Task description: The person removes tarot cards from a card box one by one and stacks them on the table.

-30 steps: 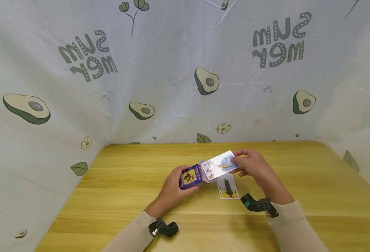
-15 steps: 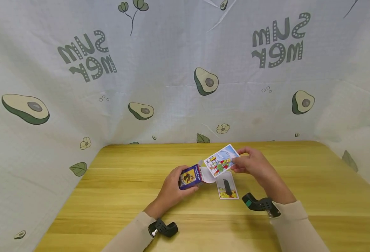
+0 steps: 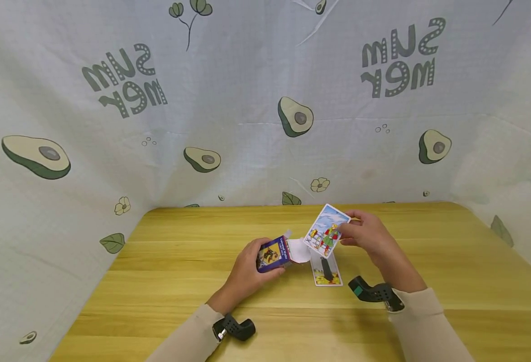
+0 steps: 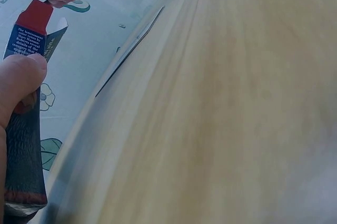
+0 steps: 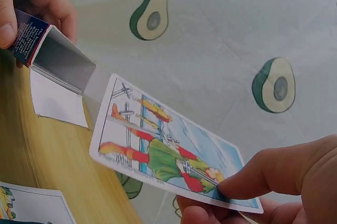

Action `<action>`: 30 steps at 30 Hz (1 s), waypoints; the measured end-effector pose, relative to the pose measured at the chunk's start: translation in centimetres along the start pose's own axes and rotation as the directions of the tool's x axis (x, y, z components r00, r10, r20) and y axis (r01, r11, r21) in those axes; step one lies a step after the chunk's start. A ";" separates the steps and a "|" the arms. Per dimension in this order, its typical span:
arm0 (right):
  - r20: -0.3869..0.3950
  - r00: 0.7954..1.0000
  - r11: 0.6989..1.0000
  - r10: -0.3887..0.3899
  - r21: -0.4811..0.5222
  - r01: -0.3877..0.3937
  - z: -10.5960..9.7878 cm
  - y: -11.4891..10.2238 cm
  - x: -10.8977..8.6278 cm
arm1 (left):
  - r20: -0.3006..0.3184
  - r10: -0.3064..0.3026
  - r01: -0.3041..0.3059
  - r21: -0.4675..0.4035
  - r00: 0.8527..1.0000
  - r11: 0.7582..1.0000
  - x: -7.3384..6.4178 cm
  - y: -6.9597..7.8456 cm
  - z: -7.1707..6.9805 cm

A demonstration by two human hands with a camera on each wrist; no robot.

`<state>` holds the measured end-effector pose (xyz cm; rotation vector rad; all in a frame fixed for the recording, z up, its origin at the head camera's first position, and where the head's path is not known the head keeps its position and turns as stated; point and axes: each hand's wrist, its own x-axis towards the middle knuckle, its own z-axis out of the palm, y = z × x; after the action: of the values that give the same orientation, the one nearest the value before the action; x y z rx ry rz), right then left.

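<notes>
In the head view my left hand (image 3: 245,274) grips a blue tarot card box (image 3: 272,255), its mouth facing right and its white flap (image 3: 298,250) folded out. My right hand (image 3: 369,236) pinches a tarot card (image 3: 326,230) by its right edge, thumb on the picture side. A figure in green and red against blue sky is printed on it. This card (image 5: 163,139) is apart from the box (image 5: 29,37) in the right wrist view. Below it a second card (image 3: 328,275), with a dark figure, lies face up on the table, its upper part covered.
The yellow wood table (image 3: 179,281) extends to both sides of the hands. A white curtain (image 3: 247,75) with avocado prints hangs behind it and along the sides. Each wrist wears a black camera mount (image 3: 235,328).
My right hand has drawn the card away from the box mouth and slightly right, turning it more upright. The left hand and box have stayed in place, as has the card on the table.
</notes>
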<state>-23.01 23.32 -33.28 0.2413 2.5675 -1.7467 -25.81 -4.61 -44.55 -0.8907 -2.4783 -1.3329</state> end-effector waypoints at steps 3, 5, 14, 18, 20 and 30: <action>0.004 1.000 1.000 0.002 0.025 -0.002 0.0 0.0 0.0 | 0.000 -0.001 0.001 0.000 1.000 1.000 0.0 0.1 0.0; 0.005 1.000 1.000 0.001 0.027 -0.001 0.0 0.1 0.0 | -0.002 -0.003 0.003 0.001 1.000 1.000 0.0 0.1 -0.1; -0.018 0.999 0.999 0.034 -0.004 -0.034 0.1 0.2 0.0 | -0.003 0.000 0.000 0.000 1.000 1.000 0.0 -0.1 0.1; -0.025 0.999 0.999 0.038 -0.023 -0.039 0.1 0.5 0.0 | -0.004 0.000 0.000 0.001 1.000 1.000 -0.1 -0.1 0.0; -0.023 0.999 0.999 0.040 -0.032 -0.041 0.2 0.7 0.0 | -0.004 0.002 -0.002 0.002 1.000 1.000 -0.1 0.0 0.0; -0.042 0.999 0.996 0.031 -0.078 -0.034 0.1 1.5 -0.3 | 0.000 0.006 -0.006 -0.003 1.000 1.000 -0.1 0.0 0.1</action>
<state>-22.52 23.73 -34.64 0.3175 2.6375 -1.6426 -25.73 -4.60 -44.63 -0.8987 -2.4723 -1.3350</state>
